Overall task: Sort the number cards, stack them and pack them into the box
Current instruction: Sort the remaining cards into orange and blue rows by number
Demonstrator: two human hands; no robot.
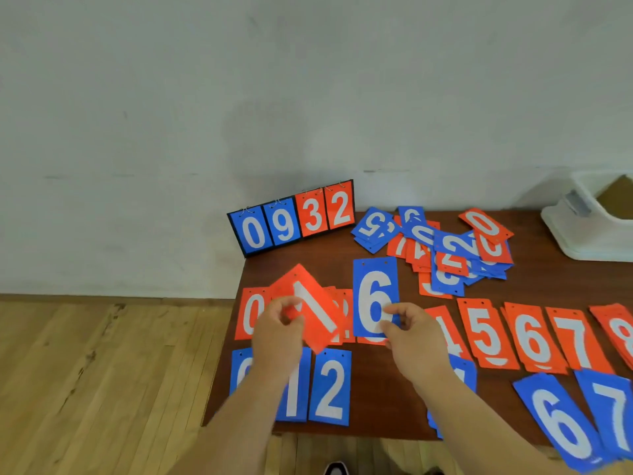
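Blue 6 stack lies nearest, loose pile near white box.

Two bare forearms, left hand, right hand, black-and-white shoe toe at the bottom edge

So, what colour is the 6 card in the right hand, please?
The 6 card is blue with a white numeral; head view.

The table is dark wood, smooth with a dull sheen. The number cards on it look like thin stiff plastic, matt. At the table's far right corner the box is smooth white plastic. Left of the table the floor is pale grainy planks; behind it the wall is matt, scuffed paint.
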